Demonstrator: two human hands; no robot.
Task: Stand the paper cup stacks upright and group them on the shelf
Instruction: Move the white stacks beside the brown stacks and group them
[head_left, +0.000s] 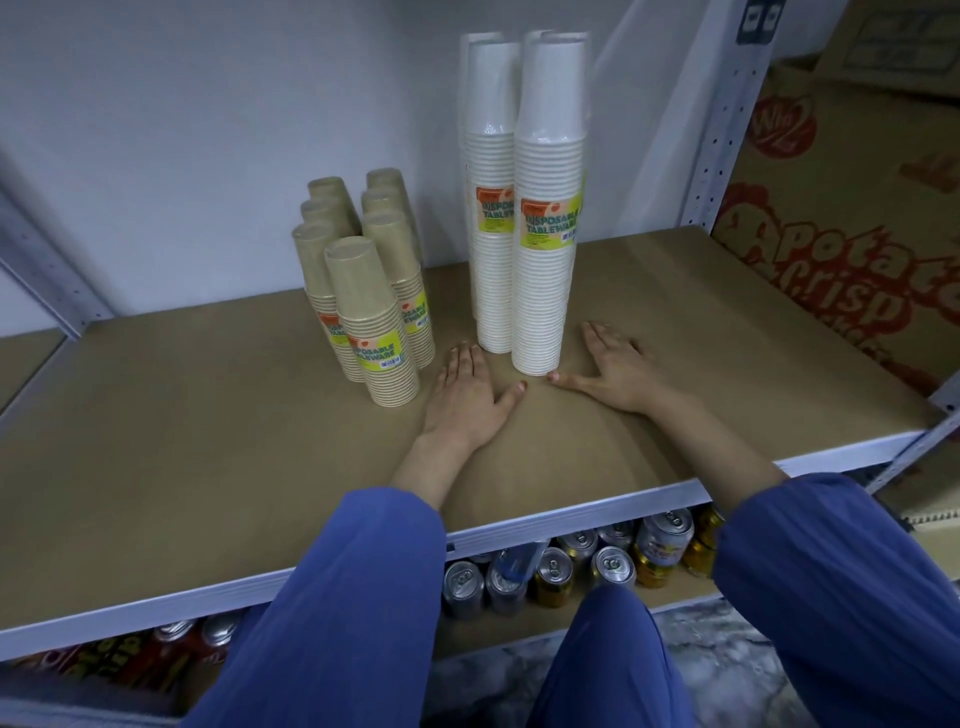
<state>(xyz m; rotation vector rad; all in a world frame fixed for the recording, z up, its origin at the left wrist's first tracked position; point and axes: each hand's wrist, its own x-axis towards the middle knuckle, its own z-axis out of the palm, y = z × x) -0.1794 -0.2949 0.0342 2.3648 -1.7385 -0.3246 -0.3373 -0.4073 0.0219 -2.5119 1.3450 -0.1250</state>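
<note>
Several short tan paper cup stacks (371, 317) stand upright in a tight cluster at the middle of the brown shelf (208, 441). Just to their right, several tall white paper cup stacks (545, 208) stand upright together, wrapped and labelled "Disposable Tableware". My left hand (467, 389) lies flat on the shelf between the two clusters, fingers spread, holding nothing. My right hand (618, 369) lies flat just right of the front white stack, its thumb tip near the stack's base, also empty.
A large "Potato Crisp" cardboard box (841, 208) fills the bay to the right, behind a perforated metal upright (722, 135). Drink cans (587, 566) sit on the lower shelf under the white front edge. A wall closes the back.
</note>
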